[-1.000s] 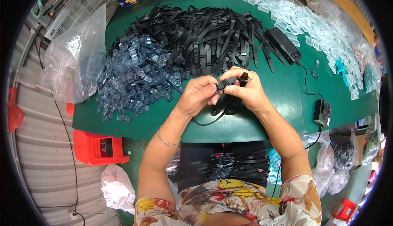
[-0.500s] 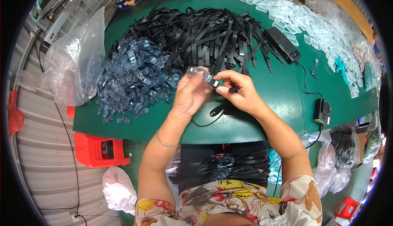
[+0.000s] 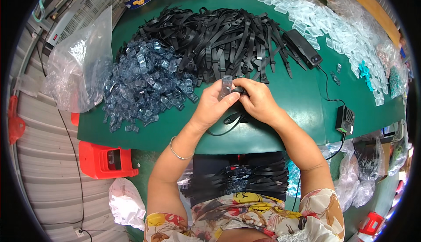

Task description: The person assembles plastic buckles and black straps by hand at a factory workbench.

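My left hand [image 3: 213, 106] is closed on a clear plastic buckle [image 3: 226, 82], which stands up between thumb and fingers. Close against it, my right hand [image 3: 259, 98] pinches a small black piece [image 3: 239, 90] that looks like the end of a strap; the fingers mostly hide it. The two pieces meet at my fingertips, but I cannot tell whether they are joined. Beyond my hands lies a large heap of black ribbed straps [image 3: 215, 40]. To its left is a pile of smoky-blue clear buckles [image 3: 142, 82]. A black cord [image 3: 226, 133] curves on the table below my hands.
Many clear plastic pieces [image 3: 324, 22] spread over the far right of the green table [image 3: 289, 119]. A black device [image 3: 302, 49] is wired to a black adapter [image 3: 345, 119]. A plastic bag [image 3: 79, 66] stands left, above a red stool [image 3: 96, 161]. Straps [image 3: 210, 185] lie across my lap.
My hands have drawn together, the left one moving right. The clear buckle has turned from slanting to nearly upright, and the black piece is now more hidden by my fingers.
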Tool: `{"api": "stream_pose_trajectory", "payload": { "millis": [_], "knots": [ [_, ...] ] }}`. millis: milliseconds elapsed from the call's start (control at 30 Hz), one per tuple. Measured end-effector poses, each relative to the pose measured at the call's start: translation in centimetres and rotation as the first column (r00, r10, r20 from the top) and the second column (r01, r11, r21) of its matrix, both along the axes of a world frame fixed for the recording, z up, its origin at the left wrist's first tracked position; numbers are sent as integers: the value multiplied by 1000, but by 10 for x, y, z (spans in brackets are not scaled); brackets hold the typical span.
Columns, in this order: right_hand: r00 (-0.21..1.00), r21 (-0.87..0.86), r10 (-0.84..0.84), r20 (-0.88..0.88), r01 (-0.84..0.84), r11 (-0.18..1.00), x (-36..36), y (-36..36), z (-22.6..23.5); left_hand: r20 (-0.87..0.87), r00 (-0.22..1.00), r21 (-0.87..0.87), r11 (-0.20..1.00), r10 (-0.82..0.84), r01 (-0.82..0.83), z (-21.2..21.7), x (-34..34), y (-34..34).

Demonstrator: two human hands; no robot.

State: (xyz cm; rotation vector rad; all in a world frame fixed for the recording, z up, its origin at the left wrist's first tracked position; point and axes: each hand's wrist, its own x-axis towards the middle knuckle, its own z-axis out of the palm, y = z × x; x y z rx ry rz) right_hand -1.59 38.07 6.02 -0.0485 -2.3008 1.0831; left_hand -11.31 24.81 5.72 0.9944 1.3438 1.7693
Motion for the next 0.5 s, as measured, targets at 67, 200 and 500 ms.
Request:
{"api": "stream_pose_trajectory", "payload": {
  "millis": [67, 200, 500],
  "knots": [
    [1000, 12, 25, -12, -24, 1000, 2, 4, 2, -1, 999, -14, 999, 38, -38, 1, 1, 0],
    [951, -464, 290, 108, -210, 861, 6, 7, 11, 140, 990, -31, 999, 18, -14, 5, -3, -4],
    [951, -776, 307, 34, -168, 608, 6, 12, 17, 242, 970, 147, 989, -34, -2, -1, -5, 2]
  ]
}}
